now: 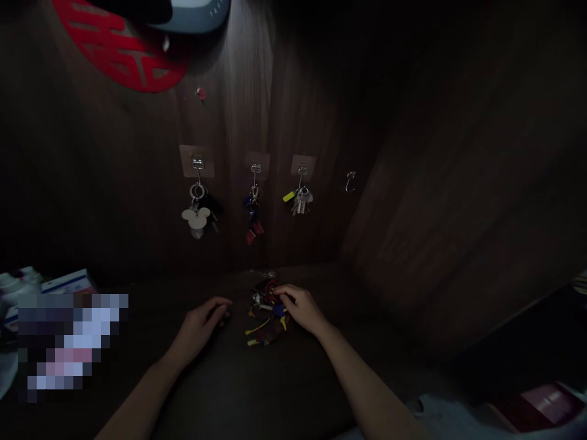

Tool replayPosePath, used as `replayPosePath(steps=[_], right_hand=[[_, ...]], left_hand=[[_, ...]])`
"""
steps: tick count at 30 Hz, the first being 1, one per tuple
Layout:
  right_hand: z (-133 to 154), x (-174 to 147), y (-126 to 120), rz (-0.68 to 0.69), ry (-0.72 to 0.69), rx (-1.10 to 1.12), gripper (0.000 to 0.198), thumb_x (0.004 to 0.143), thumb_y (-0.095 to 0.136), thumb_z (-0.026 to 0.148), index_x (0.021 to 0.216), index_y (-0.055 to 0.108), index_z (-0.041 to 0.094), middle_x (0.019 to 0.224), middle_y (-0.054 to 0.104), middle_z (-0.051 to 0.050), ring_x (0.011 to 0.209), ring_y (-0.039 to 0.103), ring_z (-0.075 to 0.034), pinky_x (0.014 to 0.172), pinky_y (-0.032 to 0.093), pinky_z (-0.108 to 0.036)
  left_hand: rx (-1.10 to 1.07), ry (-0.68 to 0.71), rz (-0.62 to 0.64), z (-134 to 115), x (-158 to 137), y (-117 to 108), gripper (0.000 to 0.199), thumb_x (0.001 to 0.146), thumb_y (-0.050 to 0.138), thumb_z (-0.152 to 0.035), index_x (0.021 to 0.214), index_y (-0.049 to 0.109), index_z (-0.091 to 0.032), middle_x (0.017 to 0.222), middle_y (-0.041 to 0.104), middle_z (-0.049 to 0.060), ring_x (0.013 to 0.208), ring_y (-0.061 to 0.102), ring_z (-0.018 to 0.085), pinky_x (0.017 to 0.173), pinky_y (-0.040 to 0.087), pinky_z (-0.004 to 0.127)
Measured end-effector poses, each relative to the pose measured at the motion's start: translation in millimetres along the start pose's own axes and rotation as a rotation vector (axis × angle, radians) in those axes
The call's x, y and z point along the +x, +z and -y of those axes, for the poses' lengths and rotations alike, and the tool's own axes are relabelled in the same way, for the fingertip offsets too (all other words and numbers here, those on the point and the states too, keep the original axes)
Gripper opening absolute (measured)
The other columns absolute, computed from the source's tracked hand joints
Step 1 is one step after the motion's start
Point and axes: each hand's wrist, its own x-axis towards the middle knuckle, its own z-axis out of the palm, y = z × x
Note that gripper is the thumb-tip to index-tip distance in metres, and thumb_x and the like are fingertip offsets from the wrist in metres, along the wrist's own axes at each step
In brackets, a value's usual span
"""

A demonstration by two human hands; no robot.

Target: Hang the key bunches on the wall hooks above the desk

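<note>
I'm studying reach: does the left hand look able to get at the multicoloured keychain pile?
Probably yes: the left hand is beside the keychain pile, nothing visible between them; the right hand is at its other side.

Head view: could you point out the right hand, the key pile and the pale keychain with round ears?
Right hand (303,306): head view, on the back of the hand.
Key pile (266,307): head view, on a pale piece near its middle.
Keychain (197,219): head view, on its pale front below the ears.
</note>
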Motion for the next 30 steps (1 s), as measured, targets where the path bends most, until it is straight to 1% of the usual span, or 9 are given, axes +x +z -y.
replayPosePath(steps=[4,8,10,12,15,17,20,23,30], right_hand=[[26.9,-2.0,11.8,0.139,-0.136,0.065,0.028,0.086,0.046,0.013,0.096,0.069,0.024,0.105,0.070,-0.002,0.101,0.062,-0.016,0.092,0.046,-0.031],[42.3,-5.4,21.5,0.233,-0.210,0.100,0.030,0.085,0.045,0.011,0.099,0.068,0.025,0.103,0.070,-0.001,0.099,0.063,-0.015,0.088,0.048,-0.028],[39.2,-5.0,23.3,0.196,-0.201,0.072,0.030,0.085,0.044,0.011,0.097,0.068,0.025,0.097,0.070,-0.001,0.092,0.064,-0.015,0.083,0.049,-0.028],[30.0,-2.5,22.8,0.088,-0.156,-0.009,0.030,0.085,0.044,0.010,0.095,0.068,0.024,0.092,0.070,-0.002,0.088,0.063,-0.016,0.082,0.048,-0.030],[13.5,3.2,20.3,-0.058,-0.048,-0.144,0.033,0.084,0.043,0.007,0.102,0.065,0.024,0.099,0.067,-0.004,0.098,0.058,-0.019,0.087,0.045,-0.035],[6.3,6.2,20.1,-0.055,0.003,-0.219,0.039,0.084,0.044,0.009,0.115,0.060,0.026,0.116,0.062,-0.006,0.110,0.052,-0.020,0.092,0.043,-0.039],[3.3,7.6,23.2,0.040,0.013,-0.345,0.040,0.087,0.049,0.019,0.126,0.053,0.028,0.133,0.051,-0.007,0.124,0.042,-0.025,0.098,0.036,-0.045],[3.4,6.5,26.1,0.060,0.026,-0.432,0.037,0.089,0.049,0.026,0.125,0.054,0.027,0.133,0.052,-0.009,0.127,0.039,-0.027,0.101,0.031,-0.047],[-9.4,0.4,12.6,-0.042,0.089,-0.494,0.031,0.087,0.050,0.023,0.117,0.059,0.026,0.119,0.060,-0.009,0.120,0.044,-0.027,0.097,0.033,-0.045]], left_hand=[[0.086,0.213,0.016,4.2,-1.9,3.3,0.024,0.088,0.046,-0.034,0.102,0.064,-0.026,0.103,0.067,0.003,0.097,0.061,0.020,0.089,0.047,0.033],[0.146,0.297,0.033,5.5,-3.2,5.9,0.026,0.088,0.050,-0.032,0.109,0.063,-0.027,0.111,0.065,0.005,0.106,0.057,0.022,0.094,0.044,0.039],[0.193,0.315,0.077,4.6,-3.8,6.3,0.027,0.087,0.052,-0.032,0.111,0.063,-0.029,0.114,0.065,0.005,0.108,0.057,0.023,0.095,0.044,0.041],[0.235,0.328,0.114,3.6,-4.1,6.3,0.028,0.086,0.054,-0.031,0.112,0.063,-0.031,0.117,0.064,0.005,0.109,0.056,0.024,0.095,0.044,0.042],[0.247,0.352,0.129,3.0,-3.7,6.0,0.028,0.084,0.054,-0.023,0.109,0.065,-0.030,0.115,0.066,0.004,0.108,0.058,0.024,0.095,0.044,0.041],[0.237,0.351,0.131,2.6,-3.2,5.8,0.030,0.083,0.052,-0.018,0.107,0.066,-0.030,0.111,0.068,0.004,0.107,0.059,0.022,0.094,0.044,0.039],[0.233,0.318,0.121,1.6,-2.9,5.5,0.030,0.082,0.053,-0.017,0.107,0.065,-0.028,0.110,0.068,0.003,0.105,0.060,0.022,0.094,0.044,0.038],[0.236,0.284,0.091,3.0,-2.9,3.5,0.026,0.084,0.053,-0.021,0.107,0.064,-0.026,0.107,0.069,0.005,0.101,0.061,0.021,0.092,0.046,0.037],[0.358,0.191,-0.073,21.8,0.5,-13.5,0.023,0.087,0.048,-0.031,0.099,0.066,-0.024,0.101,0.071,0.005,0.097,0.062,0.023,0.088,0.047,0.037]])
